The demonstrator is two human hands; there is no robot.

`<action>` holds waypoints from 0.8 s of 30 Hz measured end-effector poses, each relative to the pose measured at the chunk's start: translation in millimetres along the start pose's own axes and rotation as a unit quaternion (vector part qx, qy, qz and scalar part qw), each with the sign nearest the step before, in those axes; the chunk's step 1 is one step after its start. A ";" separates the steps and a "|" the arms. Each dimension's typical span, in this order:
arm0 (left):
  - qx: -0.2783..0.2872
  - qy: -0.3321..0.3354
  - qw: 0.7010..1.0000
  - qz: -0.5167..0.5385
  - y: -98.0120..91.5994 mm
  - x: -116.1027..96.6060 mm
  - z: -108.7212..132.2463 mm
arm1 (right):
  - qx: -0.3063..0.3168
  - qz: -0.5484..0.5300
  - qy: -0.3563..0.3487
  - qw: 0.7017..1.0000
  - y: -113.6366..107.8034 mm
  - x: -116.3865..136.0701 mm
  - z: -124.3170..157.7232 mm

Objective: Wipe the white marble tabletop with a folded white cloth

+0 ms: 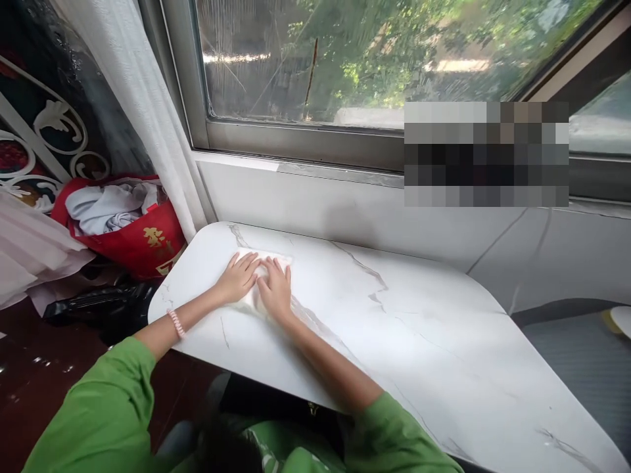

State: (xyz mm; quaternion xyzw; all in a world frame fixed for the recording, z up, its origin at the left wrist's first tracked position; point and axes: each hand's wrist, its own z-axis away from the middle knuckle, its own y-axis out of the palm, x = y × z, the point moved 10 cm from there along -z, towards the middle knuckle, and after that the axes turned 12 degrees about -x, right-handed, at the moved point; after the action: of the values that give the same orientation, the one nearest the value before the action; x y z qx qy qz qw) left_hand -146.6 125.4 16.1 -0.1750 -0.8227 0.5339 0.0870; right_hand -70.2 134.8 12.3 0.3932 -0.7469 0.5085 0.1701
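Note:
A white cloth [254, 301] lies flat near the left end of the marble-patterned table [394, 315]. My left hand [238, 278] rests on its left part, palm down with the fingers stretched out. Close beside it, my right hand [275, 286] presses on the right part of the cloth, fingers also extended. Both hands cover much of the cloth, so its full outline is hidden. A pink coiled band [176, 324] sits around my left wrist.
A window [305, 141] runs along the wall behind the table. To the left hangs a white curtain [133, 85], beside a red bag [133, 240] filled with pale clothes [113, 205]. A black bag [98, 305] lies below. Grey ribbed material [572, 348] is at the right.

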 end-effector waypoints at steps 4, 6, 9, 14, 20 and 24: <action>-0.002 0.003 1.000 -0.008 -26.3 -19.6 44.0 | 0.020 -0.060 -0.006 0.998 -6.4 29.6 43.7; -0.002 -0.014 1.000 -0.022 -36.7 -28.0 63.9 | 0.038 -0.072 -0.015 0.997 -7.9 43.0 59.4; 0.000 -0.045 0.998 -0.043 -47.6 -36.0 88.0 | 0.077 -0.066 -0.060 0.993 -6.9 62.6 75.7; 0.008 -0.043 0.998 -0.054 -50.7 -37.2 100.7 | 0.137 -0.018 -0.151 0.979 1.2 79.0 86.7; 0.062 -0.025 0.997 -0.043 -32.7 10.5 72.4 | 0.147 0.050 -0.231 0.960 28.7 82.3 60.9; 0.111 -0.039 0.992 -0.044 -5.7 56.3 33.5 | 0.161 0.048 -0.275 0.947 55.0 69.6 4.6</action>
State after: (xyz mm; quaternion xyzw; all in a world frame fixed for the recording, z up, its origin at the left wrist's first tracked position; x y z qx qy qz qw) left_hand -210.8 116.4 4.9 -0.1071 -0.7679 0.6241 0.0966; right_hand -155.3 111.4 21.4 0.5037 -0.6906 0.5018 -0.1325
